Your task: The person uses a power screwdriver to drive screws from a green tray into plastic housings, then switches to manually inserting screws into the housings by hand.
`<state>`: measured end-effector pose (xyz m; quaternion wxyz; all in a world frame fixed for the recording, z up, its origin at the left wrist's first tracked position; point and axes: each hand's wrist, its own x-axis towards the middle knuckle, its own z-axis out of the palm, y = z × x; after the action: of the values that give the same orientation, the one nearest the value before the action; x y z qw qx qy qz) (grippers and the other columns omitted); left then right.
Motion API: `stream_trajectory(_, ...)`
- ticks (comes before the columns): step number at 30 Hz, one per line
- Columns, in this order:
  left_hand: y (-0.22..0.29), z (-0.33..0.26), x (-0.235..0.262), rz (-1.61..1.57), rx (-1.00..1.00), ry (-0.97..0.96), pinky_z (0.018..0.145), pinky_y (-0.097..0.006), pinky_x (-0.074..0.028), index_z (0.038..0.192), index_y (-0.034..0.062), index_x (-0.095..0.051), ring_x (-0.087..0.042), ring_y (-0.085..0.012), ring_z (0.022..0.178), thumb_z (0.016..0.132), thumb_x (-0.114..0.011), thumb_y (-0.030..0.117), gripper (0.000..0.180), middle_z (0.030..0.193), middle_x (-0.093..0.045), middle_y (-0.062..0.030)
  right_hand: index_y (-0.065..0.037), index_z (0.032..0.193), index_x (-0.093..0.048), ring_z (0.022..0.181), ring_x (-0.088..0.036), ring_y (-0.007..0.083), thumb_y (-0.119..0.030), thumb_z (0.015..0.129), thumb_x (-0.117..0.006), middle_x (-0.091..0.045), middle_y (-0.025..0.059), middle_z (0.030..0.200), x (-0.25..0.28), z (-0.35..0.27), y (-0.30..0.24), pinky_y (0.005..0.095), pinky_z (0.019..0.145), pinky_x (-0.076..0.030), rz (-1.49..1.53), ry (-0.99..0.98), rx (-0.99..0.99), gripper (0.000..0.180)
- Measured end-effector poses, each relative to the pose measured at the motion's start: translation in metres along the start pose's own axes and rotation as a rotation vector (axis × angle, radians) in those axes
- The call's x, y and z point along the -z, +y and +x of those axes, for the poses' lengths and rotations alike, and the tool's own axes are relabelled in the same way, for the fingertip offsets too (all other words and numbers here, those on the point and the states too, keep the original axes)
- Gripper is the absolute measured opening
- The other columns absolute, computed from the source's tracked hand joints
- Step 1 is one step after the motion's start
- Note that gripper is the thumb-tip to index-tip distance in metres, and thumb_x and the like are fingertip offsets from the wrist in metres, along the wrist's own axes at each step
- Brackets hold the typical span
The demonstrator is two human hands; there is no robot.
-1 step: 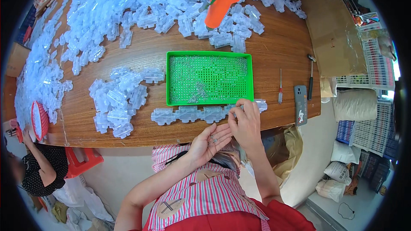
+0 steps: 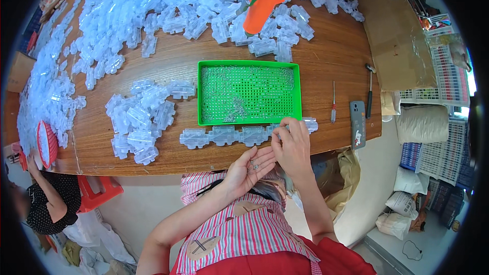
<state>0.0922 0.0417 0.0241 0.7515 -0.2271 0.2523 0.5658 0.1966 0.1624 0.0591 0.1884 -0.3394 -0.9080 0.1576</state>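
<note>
My left hand [image 2: 239, 174] is turned palm up in front of the table edge, fingers stretched and slightly cupped. A few small metal screws [image 2: 252, 166] lie on it. My right hand [image 2: 293, 148] is closed in a pinch over the right part of a row of clear plastic housings [image 2: 224, 136]. What its fingertips hold is hidden. Part of the row shows beyond that hand. Right behind the row lies a shallow green tray [image 2: 300, 91] with a perforated bottom, scattered with many small screws.
Loose clear housings [image 2: 140, 117] lie left of the tray; a large heap [image 2: 153, 0] covers the far table. An orange power screwdriver [image 2: 267, 2] hangs above. To the right are a screwdriver [image 2: 333, 112], a phone [image 2: 357, 122] and a hammer [image 2: 369, 97]. Another person's arm [image 2: 48, 193] is at left.
</note>
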Motion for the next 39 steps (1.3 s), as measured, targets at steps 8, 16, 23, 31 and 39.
stream_trajectory(8, 0.005, 0.0, -0.001, 0.01, -0.007, -0.014, 0.108, -0.037, -0.044, 0.135, -0.0057, -0.046, -0.055, -0.0252, 0.125, 0.105, -0.036, 0.03, 0.047, 0.135, -0.054, -0.0195, -0.002, 0.087, -0.064, 0.091, -0.054, 0.0298, -0.003, 0.079, -0.067, -0.055, 0.0097, 0.097, 0.007, 0.005, -0.002, 0.0407, 0.078, -0.044, -0.035, -0.098, 0.055, 0.009)
stream_trajectory(16, 0.009, -0.002, 0.0, -0.025, 0.031, -0.15, 0.11, -0.037, -0.042, 0.139, -0.0044, -0.043, -0.052, -0.0242, 0.127, 0.105, -0.034, 0.037, 0.054, 0.138, -0.052, -0.0179, -0.003, 0.094, -0.066, 0.091, -0.055, 0.0301, -0.002, 0.081, -0.068, -0.056, 0.0114, 0.094, 0.023, -0.013, -0.004, 0.0387, 0.079, -0.045, 0.156, 0.08, -0.132, 0.013)
stream_trajectory(23, 0.012, 0.0, -0.007, -0.136, 0.028, -0.386, 0.105, -0.035, -0.045, 0.144, -0.0024, -0.037, -0.054, -0.0212, 0.124, 0.104, -0.034, 0.046, 0.063, 0.144, -0.047, -0.0147, -0.006, 0.089, -0.065, 0.088, -0.054, 0.0267, -0.008, 0.079, -0.071, -0.056, 0.0074, 0.092, 0.037, -0.036, -0.032, 0.0371, 0.075, -0.044, 0.316, -0.118, -0.108, 0.013)
stream_trajectory(31, 0.013, -0.002, -0.016, 0.018, -0.047, -0.32, 0.102, -0.031, -0.045, 0.145, -0.0014, -0.035, -0.053, -0.0185, 0.123, 0.105, -0.031, 0.045, 0.062, 0.147, -0.044, -0.0139, -0.006, 0.09, -0.065, 0.085, -0.053, 0.0261, -0.008, 0.078, -0.072, -0.057, 0.0067, 0.091, 0.028, -0.033, -0.039, 0.0382, 0.075, -0.041, 0.171, -0.086, -0.063, 0.013)
stream_trajectory(39, 0.019, -0.003, -0.018, 0.029, -0.081, -0.302, 0.103, -0.032, -0.045, 0.143, -0.0018, -0.037, -0.053, -0.0194, 0.125, 0.105, -0.032, 0.038, 0.055, 0.145, -0.046, -0.0152, -0.001, 0.093, -0.061, 0.086, -0.055, 0.0284, -0.004, 0.084, -0.065, -0.055, 0.0121, 0.095, 0.019, -0.035, -0.031, 0.0371, 0.074, -0.046, 0.379, -0.111, -0.134, 0.01)
